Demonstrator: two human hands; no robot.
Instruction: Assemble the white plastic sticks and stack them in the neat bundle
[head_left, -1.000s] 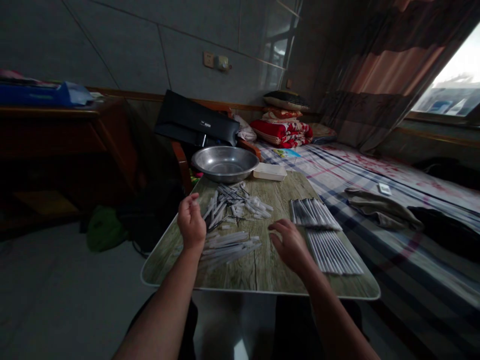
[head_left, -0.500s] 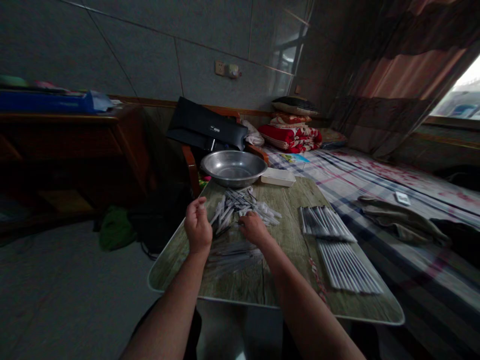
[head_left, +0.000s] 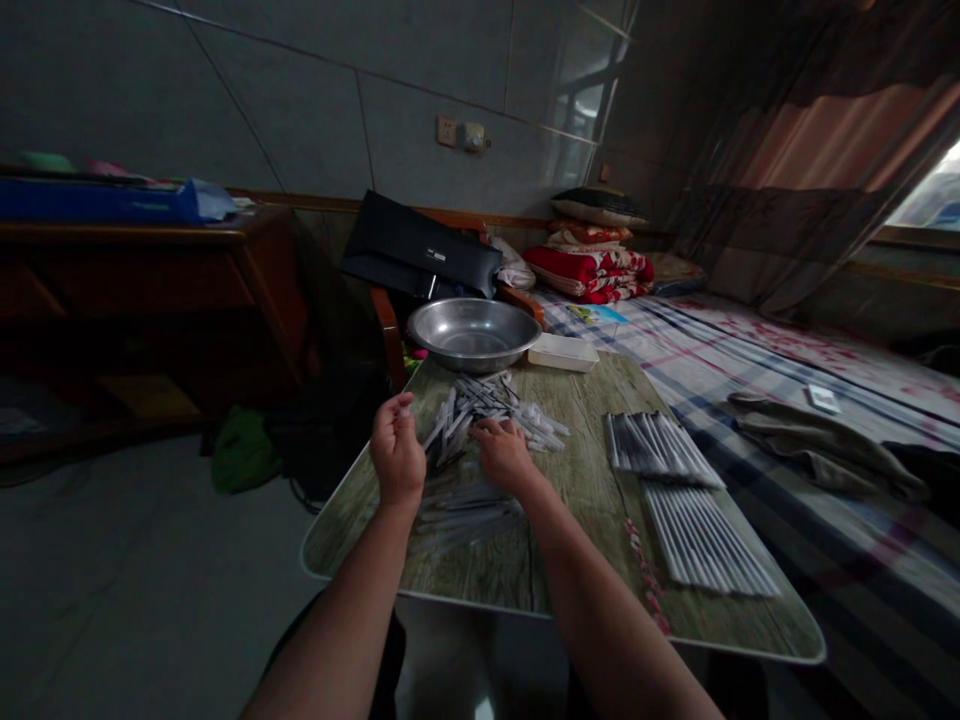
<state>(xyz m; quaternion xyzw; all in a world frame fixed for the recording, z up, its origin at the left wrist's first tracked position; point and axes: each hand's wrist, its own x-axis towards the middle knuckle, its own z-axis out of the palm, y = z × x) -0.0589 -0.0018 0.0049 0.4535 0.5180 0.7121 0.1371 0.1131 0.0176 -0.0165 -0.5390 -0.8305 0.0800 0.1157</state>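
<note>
My left hand [head_left: 397, 452] is held up at the table's left side, fingers curled and thumb pressed in; a small pale bit shows at the fingertips, too small to name. My right hand [head_left: 504, 456] reaches down to the near edge of a loose pile of white and dark-tipped pen parts [head_left: 480, 395], its fingers bent and close together; what they hold, if anything, is hidden. Nearer me lie several long translucent tubes [head_left: 465, 515]. On the right, slim white pens with dark tips [head_left: 660, 447] lie side by side, above a second row of white pens [head_left: 709, 540].
A steel basin [head_left: 475, 335] and a shallow white tray [head_left: 562, 352] stand at the far end of the wood-patterned table [head_left: 585, 560]. Behind them a black monitor-like panel [head_left: 420, 250] leans on a chair. A bed [head_left: 750, 350] adjoins the right side.
My right hand has moved left from beside the pen rows to the loose pile. My left hand keeps its closed pose. The view has shifted slightly.
</note>
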